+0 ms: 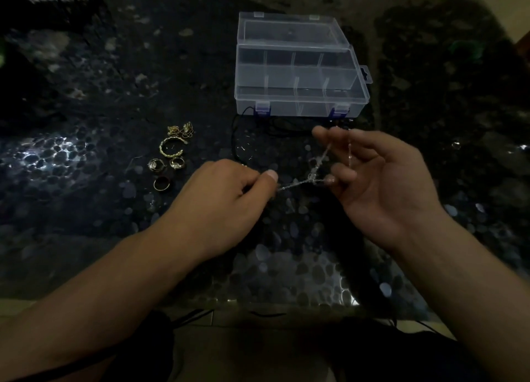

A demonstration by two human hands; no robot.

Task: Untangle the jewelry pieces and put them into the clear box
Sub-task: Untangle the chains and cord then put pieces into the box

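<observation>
A thin silver chain (pixel 311 178) stretches between my two hands above the dark table. My left hand (pixel 229 192) pinches its left end between thumb and fingers. My right hand (pixel 381 181) is palm up, with the chain looped over and pinched by its fingers; a strand hangs near the fingertips. The clear box (pixel 298 75) stands open behind the hands, its compartments look empty. To the left lie a gold bangle (pixel 171 150), a small gold chain tangle (pixel 181 129), two gold rings (pixel 166 164) and a dark ring (pixel 162 183).
A black cord (pixel 239 135) with a thin ring lies in front of the box, partly behind my hands. The table (pixel 86 152) has a dark pebble-patterned glossy surface; its front edge runs near my forearms. Dark objects sit at the far left.
</observation>
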